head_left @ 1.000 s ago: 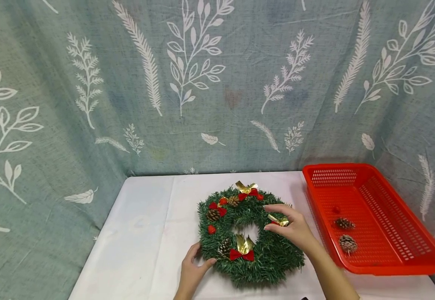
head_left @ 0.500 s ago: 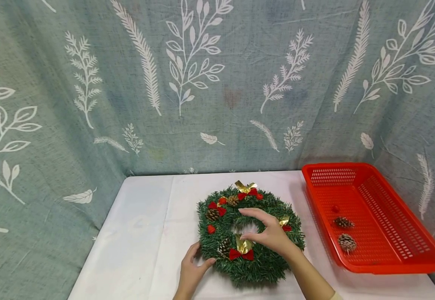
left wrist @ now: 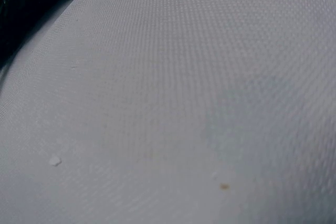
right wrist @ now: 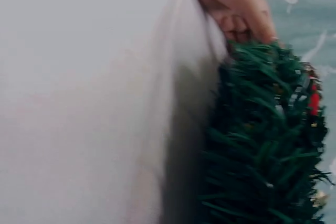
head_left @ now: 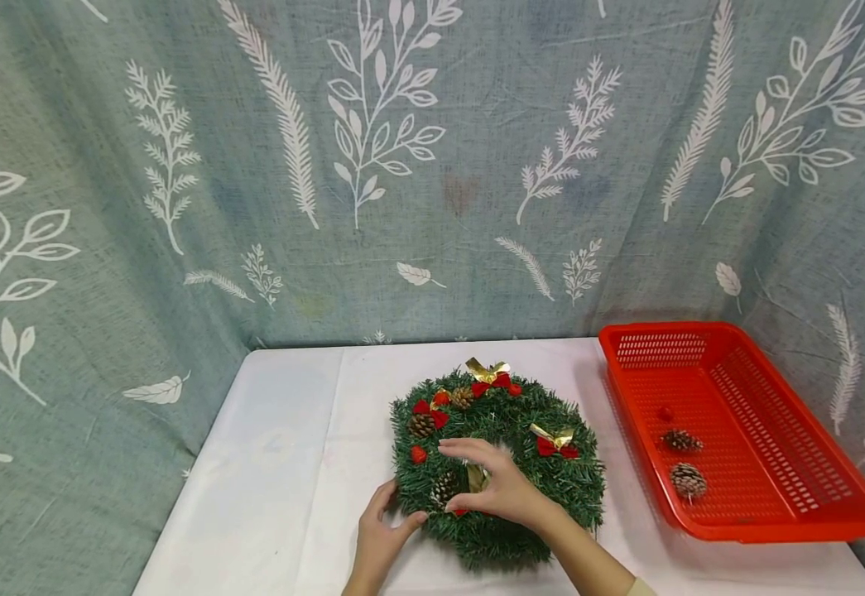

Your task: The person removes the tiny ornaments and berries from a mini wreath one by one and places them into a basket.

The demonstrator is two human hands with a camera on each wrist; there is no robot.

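A green tinsel wreath (head_left: 574, 492) lies flat on the white-covered table, dressed with gold-and-red bows (head_left: 557, 448), pine cones (head_left: 421, 425) and small red berries (head_left: 419, 454). My left hand (head_left: 382, 534) grips its front left edge; in the right wrist view that hand (right wrist: 236, 3) has its thumb on the greenery and its fingers curled at the side. Over the wreath's front part is my right hand (head_left: 505, 490), thumb and fingers spread in a C with nothing between them. It covers most of the front bow and overlaps the hole. A front pine cone (head_left: 443, 488) shows beside its fingertips.
To the right stands a red plastic basket (head_left: 812, 530) with perforated walls. Inside it lie two pine cones (head_left: 689, 480) and a red berry (head_left: 665, 413). Teal curtains (head_left: 417, 207) with white leaf prints enclose the table's back and sides.
My right hand has swept left and toward me across the wreath, from the right bow to the front bow, uncovering the right one. The left hand keeps its place at the edge.
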